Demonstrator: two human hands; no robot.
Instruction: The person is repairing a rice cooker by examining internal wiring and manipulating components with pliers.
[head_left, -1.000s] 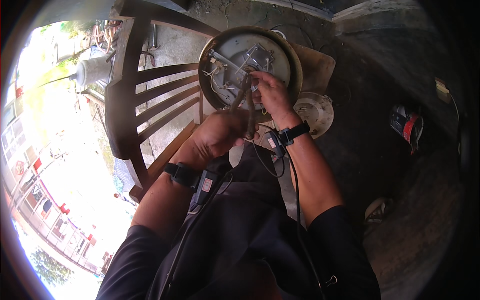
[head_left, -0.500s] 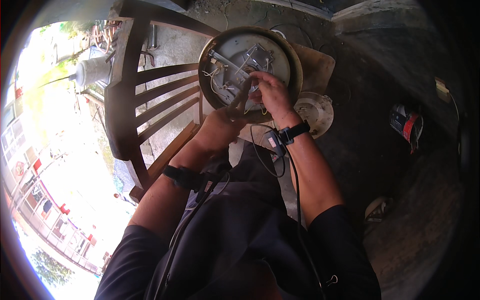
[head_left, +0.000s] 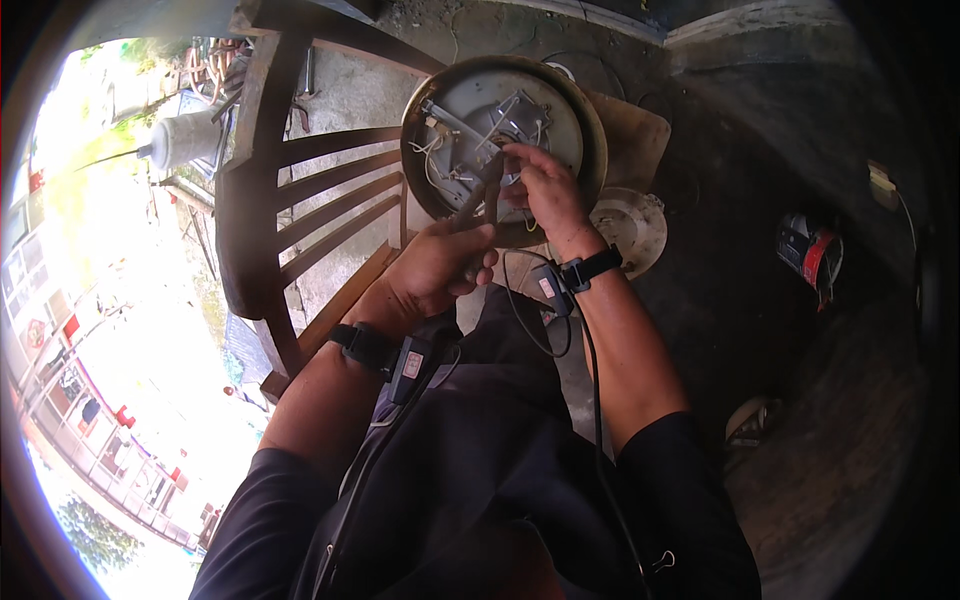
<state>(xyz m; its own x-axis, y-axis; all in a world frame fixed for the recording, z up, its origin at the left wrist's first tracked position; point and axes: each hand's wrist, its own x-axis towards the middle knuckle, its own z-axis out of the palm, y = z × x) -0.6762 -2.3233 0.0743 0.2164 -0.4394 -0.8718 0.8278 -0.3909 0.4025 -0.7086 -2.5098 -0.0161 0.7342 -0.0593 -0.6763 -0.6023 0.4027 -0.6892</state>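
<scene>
A round metal housing (head_left: 462, 150), wiring exposed, sits ahead of a worker's knees. The left hand (head_left: 440, 270) wraps its fingers around the handles of pliers (head_left: 490, 195); the right hand (head_left: 552, 195) bends its fingers beside the tool's head, though what they pinch cannot be told. Hand and pliers block part of the housing. A slatted chair (head_left: 250, 235) stands just left, a board (head_left: 635, 140) and pale dish (head_left: 645, 235) right, a can (head_left: 810, 250) farther off. Half a second earlier, the handles sit closer together.
</scene>
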